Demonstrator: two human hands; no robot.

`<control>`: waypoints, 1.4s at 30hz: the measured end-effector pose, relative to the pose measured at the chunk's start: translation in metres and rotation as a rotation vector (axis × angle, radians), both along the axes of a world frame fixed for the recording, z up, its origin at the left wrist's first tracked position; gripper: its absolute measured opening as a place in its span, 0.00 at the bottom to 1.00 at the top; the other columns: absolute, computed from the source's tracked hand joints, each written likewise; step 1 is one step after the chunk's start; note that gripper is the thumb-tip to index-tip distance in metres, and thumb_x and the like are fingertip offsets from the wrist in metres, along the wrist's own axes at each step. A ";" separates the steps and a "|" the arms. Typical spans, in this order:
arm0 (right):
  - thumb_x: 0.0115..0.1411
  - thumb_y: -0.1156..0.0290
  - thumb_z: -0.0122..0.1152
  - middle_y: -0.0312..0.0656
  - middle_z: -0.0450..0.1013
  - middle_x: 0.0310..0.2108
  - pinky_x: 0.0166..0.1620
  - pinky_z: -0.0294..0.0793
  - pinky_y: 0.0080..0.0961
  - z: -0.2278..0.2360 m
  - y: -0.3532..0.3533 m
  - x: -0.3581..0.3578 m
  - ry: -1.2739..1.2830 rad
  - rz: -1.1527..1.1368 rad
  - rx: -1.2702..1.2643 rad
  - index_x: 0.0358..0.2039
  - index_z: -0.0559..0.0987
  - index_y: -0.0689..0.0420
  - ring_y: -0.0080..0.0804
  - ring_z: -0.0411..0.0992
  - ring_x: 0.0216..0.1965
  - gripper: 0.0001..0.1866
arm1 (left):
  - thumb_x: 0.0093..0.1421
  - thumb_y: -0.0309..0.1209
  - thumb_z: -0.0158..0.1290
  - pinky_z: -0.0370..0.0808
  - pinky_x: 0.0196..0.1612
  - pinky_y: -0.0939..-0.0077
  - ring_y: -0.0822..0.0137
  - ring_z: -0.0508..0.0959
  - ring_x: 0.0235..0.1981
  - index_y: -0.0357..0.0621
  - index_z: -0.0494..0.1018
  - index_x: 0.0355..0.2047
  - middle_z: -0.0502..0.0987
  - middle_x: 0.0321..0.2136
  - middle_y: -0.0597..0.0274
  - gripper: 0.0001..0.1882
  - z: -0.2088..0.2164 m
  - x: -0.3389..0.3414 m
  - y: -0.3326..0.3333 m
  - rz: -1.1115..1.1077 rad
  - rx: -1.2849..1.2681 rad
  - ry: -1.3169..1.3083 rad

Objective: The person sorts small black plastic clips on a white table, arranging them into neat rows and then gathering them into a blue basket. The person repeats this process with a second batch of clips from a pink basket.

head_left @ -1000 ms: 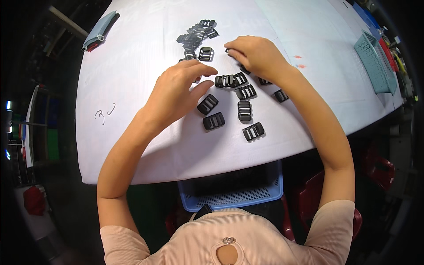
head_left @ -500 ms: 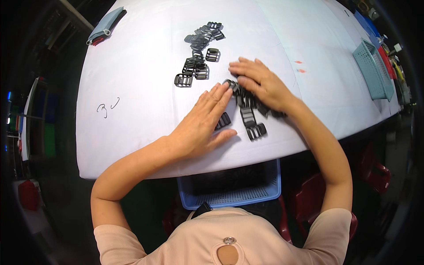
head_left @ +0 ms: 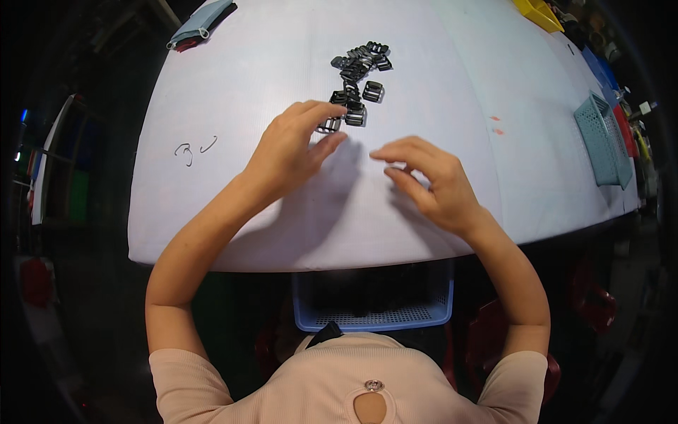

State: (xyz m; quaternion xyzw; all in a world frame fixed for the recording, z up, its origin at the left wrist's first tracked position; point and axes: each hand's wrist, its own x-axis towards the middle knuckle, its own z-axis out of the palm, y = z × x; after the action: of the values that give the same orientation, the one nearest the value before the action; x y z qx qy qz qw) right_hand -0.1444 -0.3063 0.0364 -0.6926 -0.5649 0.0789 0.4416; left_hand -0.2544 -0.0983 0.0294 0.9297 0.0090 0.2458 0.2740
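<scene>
Several black plastic strap buckles [head_left: 355, 114] lie in a loose trail on the white-covered table [head_left: 233, 92], with a denser heap [head_left: 359, 65] at its far end. My left hand [head_left: 293, 145] hovers at the near end of the trail, thumb and fingers apart. One buckle [head_left: 330, 126] shows in the gap between them, partly covered by the fingers and lying on the table. To the right and nearer, my right hand [head_left: 434, 180] is held over bare cloth. Its fingers are curved and spread from the thumb, with nothing in them.
Below the near table edge sits a blue plastic basket [head_left: 304, 314], its dark contents hard to make out. A teal basket [head_left: 604, 141] stands at the right edge. Folded cloth items [head_left: 201, 25] lie at the far left, and a yellow tray [head_left: 540, 14] is far right.
The group of buckles that was under my hands near the front is gone from the tabletop. My left hand has moved up to the remaining trail; my right hand has drawn nearer to me.
</scene>
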 end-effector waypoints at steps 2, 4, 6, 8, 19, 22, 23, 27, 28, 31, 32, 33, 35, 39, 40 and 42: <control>0.54 0.77 0.59 0.38 0.75 0.41 0.42 0.75 0.32 -0.004 0.040 0.033 -0.239 -0.061 0.024 0.44 0.78 0.52 0.38 0.74 0.42 0.15 | 0.56 0.32 0.60 0.74 0.40 0.70 0.60 0.77 0.36 0.41 0.75 0.45 0.79 0.39 0.55 0.17 -0.004 0.026 0.013 0.133 0.047 0.043; 0.54 0.75 0.60 0.34 0.75 0.42 0.45 0.75 0.32 -0.014 0.069 0.061 -0.430 -0.089 0.020 0.45 0.77 0.50 0.36 0.72 0.46 0.16 | 0.56 0.34 0.59 0.74 0.41 0.68 0.59 0.77 0.37 0.41 0.76 0.45 0.79 0.39 0.55 0.17 -0.008 0.049 0.014 0.230 0.043 0.156; 0.55 0.73 0.61 0.32 0.75 0.42 0.47 0.75 0.33 -0.021 0.084 0.078 -0.537 -0.063 -0.008 0.46 0.77 0.49 0.34 0.70 0.49 0.17 | 0.56 0.36 0.59 0.74 0.42 0.68 0.59 0.77 0.37 0.40 0.78 0.41 0.79 0.40 0.55 0.16 -0.003 0.054 0.010 0.222 0.055 0.273; 0.55 0.68 0.63 0.30 0.75 0.41 0.48 0.70 0.35 -0.022 0.078 0.082 -0.512 -0.045 -0.147 0.44 0.78 0.47 0.30 0.71 0.47 0.14 | 0.56 0.35 0.59 0.73 0.42 0.67 0.58 0.78 0.37 0.39 0.79 0.38 0.79 0.40 0.55 0.14 0.007 0.051 0.009 0.210 0.029 0.340; 0.49 0.64 0.69 0.35 0.73 0.41 0.49 0.64 0.33 -0.001 0.011 0.053 -0.476 0.100 -0.270 0.40 0.79 0.50 0.34 0.70 0.46 0.17 | 0.54 0.36 0.62 0.69 0.25 0.78 0.72 0.75 0.21 0.39 0.81 0.29 0.79 0.21 0.55 0.11 0.038 -0.007 -0.014 -0.005 -0.330 0.705; 0.51 0.66 0.67 0.36 0.73 0.42 0.48 0.69 0.34 -0.001 0.026 0.066 -0.424 0.045 -0.213 0.39 0.80 0.51 0.35 0.70 0.45 0.14 | 0.52 0.37 0.63 0.70 0.25 0.72 0.65 0.74 0.20 0.39 0.80 0.27 0.77 0.20 0.55 0.13 0.024 -0.010 -0.016 0.032 -0.005 0.443; 0.51 0.67 0.66 0.35 0.73 0.42 0.46 0.70 0.34 -0.006 0.034 0.075 -0.442 -0.031 -0.177 0.38 0.80 0.52 0.35 0.70 0.44 0.12 | 0.52 0.37 0.63 0.70 0.26 0.71 0.65 0.74 0.20 0.39 0.80 0.26 0.77 0.20 0.56 0.12 0.021 -0.002 -0.013 0.059 0.019 0.341; 0.55 0.69 0.62 0.35 0.75 0.38 0.43 0.73 0.33 -0.025 0.056 0.092 -0.559 -0.115 -0.158 0.39 0.80 0.55 0.36 0.72 0.41 0.11 | 0.53 0.35 0.62 0.72 0.32 0.68 0.60 0.76 0.28 0.42 0.78 0.32 0.78 0.29 0.59 0.11 0.011 0.018 -0.012 0.113 0.140 0.181; 0.55 0.69 0.61 0.36 0.76 0.37 0.43 0.74 0.33 -0.025 0.057 0.093 -0.569 -0.123 -0.199 0.40 0.80 0.55 0.37 0.73 0.40 0.11 | 0.53 0.35 0.62 0.73 0.33 0.69 0.59 0.76 0.30 0.42 0.77 0.34 0.78 0.30 0.59 0.12 0.006 0.022 -0.015 0.108 0.190 0.136; 0.55 0.67 0.62 0.38 0.77 0.34 0.41 0.74 0.34 -0.014 0.051 0.082 -0.117 -0.094 -0.245 0.39 0.81 0.56 0.39 0.75 0.36 0.12 | 0.56 0.31 0.59 0.74 0.36 0.67 0.57 0.76 0.32 0.44 0.75 0.41 0.78 0.32 0.58 0.13 -0.015 0.025 -0.014 0.072 0.268 0.127; 0.55 0.68 0.62 0.39 0.77 0.33 0.39 0.74 0.31 -0.008 0.047 0.081 -0.055 -0.111 -0.342 0.39 0.81 0.56 0.35 0.74 0.34 0.12 | 0.56 0.31 0.58 0.74 0.36 0.68 0.57 0.76 0.30 0.44 0.74 0.42 0.78 0.31 0.57 0.13 -0.015 0.026 -0.015 0.058 0.286 0.094; 0.56 0.69 0.62 0.39 0.77 0.32 0.38 0.73 0.28 -0.001 0.044 0.082 0.006 -0.127 -0.439 0.40 0.81 0.56 0.32 0.74 0.32 0.12 | 0.56 0.30 0.58 0.74 0.35 0.68 0.58 0.77 0.29 0.44 0.75 0.43 0.78 0.30 0.57 0.14 -0.014 0.024 -0.016 0.051 0.097 0.172; 0.55 0.69 0.64 0.38 0.77 0.31 0.37 0.73 0.23 -0.002 0.042 0.085 -0.136 -0.203 -0.463 0.38 0.82 0.57 0.29 0.72 0.31 0.11 | 0.56 0.28 0.58 0.75 0.33 0.69 0.61 0.77 0.26 0.44 0.75 0.43 0.78 0.28 0.57 0.14 -0.001 0.017 -0.022 0.032 -0.279 0.321; 0.53 0.72 0.64 0.37 0.74 0.38 0.40 0.74 0.26 -0.012 0.070 0.078 -0.126 0.011 -0.182 0.37 0.82 0.55 0.30 0.73 0.34 0.10 | 0.54 0.27 0.59 0.74 0.29 0.72 0.65 0.77 0.23 0.43 0.78 0.40 0.79 0.26 0.57 0.12 0.010 0.008 -0.022 0.038 -0.250 0.319; 0.52 0.73 0.64 0.37 0.74 0.40 0.42 0.75 0.28 -0.020 0.080 0.073 -0.269 0.082 -0.063 0.38 0.81 0.55 0.32 0.73 0.36 0.11 | 0.54 0.26 0.60 0.74 0.29 0.73 0.66 0.77 0.24 0.43 0.79 0.39 0.79 0.26 0.58 0.11 0.012 0.005 -0.018 0.039 -0.131 0.222; 0.53 0.74 0.63 0.36 0.75 0.38 0.43 0.74 0.29 -0.026 0.094 0.063 -0.436 0.143 -0.038 0.38 0.81 0.54 0.34 0.74 0.39 0.11 | 0.54 0.26 0.60 0.73 0.28 0.73 0.66 0.77 0.24 0.42 0.80 0.37 0.79 0.27 0.59 0.10 0.015 -0.001 -0.006 0.080 0.008 0.130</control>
State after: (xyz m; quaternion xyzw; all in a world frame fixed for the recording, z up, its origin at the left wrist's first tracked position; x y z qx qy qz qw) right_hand -0.0813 -0.2127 0.0105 -0.6596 -0.6931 -0.0310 0.2891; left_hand -0.2554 -0.1046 0.0441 0.9437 0.0632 0.1959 0.2590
